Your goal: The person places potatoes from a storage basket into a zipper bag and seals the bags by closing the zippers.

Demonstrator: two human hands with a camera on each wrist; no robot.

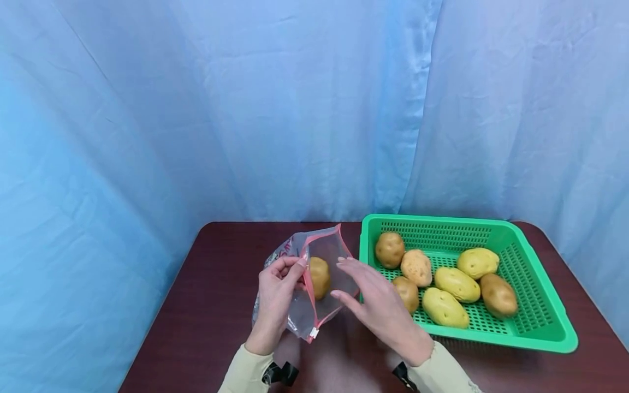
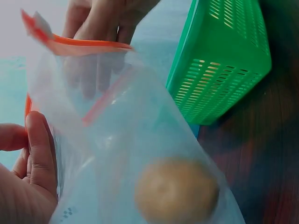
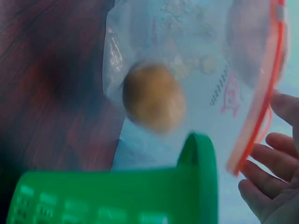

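Note:
A clear zip bag (image 1: 298, 314) with a pink-red closure strip and a white slider stands upright, mouth spread wide. The left hand (image 1: 277, 292) pinches the left side of its rim between thumb and fingers. A brown potato (image 1: 320, 278) is inside the bag; the left wrist view shows this potato (image 2: 176, 190) low down through the plastic. The right hand (image 1: 378, 300) has its fingers spread at the right side of the mouth, holding nothing. In the right wrist view its fingertips (image 3: 256, 151) lie right by the red strip.
A green perforated basket (image 1: 540, 305) stands just right of the bag, holding several potatoes, yellow ones (image 1: 444, 307) and brown ones (image 1: 498, 295). Both are on a dark reddish-brown table (image 1: 196, 327). Blue curtains (image 1: 295, 109) hang behind and to the sides.

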